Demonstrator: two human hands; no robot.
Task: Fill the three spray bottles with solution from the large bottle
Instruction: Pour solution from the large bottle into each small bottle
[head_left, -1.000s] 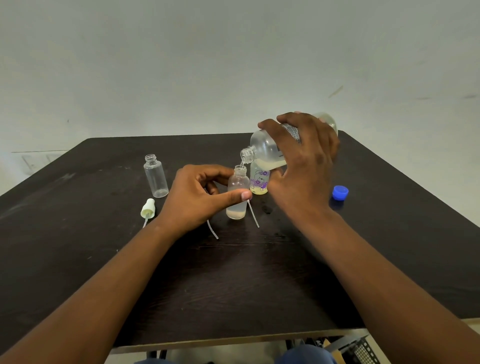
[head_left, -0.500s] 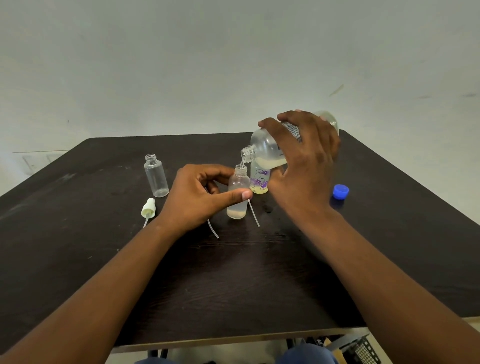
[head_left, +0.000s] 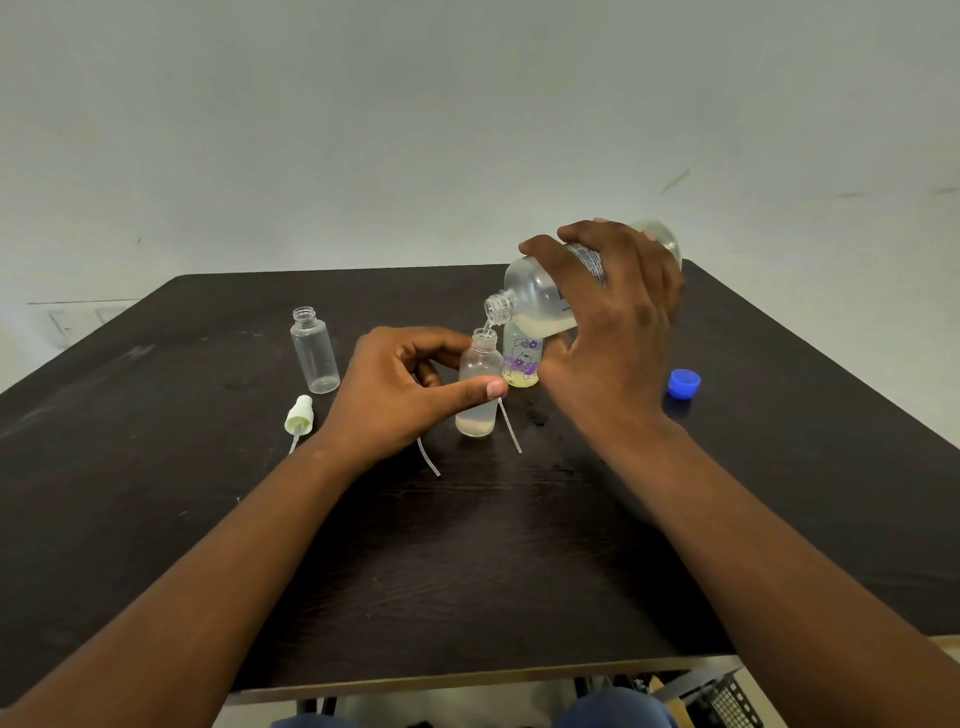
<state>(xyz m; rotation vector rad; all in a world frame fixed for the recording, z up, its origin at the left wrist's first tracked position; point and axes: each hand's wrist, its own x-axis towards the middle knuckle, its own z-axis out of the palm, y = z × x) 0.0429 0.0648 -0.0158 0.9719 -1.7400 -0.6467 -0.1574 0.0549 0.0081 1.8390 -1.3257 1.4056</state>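
Note:
My right hand grips the large clear bottle, tipped with its mouth down-left. A thin stream of cloudy solution falls from it into the small frosted spray bottle. My left hand holds that small bottle upright between thumb and fingers; a little liquid lies in its base. Just behind it stands a second spray bottle with purple flower print and yellowish liquid at the bottom. A third, clear spray bottle stands uncapped to the left.
All stands on a dark wooden table. A white spray cap lies left of my left hand. Two thin dip tubes lie near the frosted bottle. A blue screw cap rests to the right.
The pour goes on; the liquid in the frosted bottle stands slightly higher. Both hands have hardly moved.

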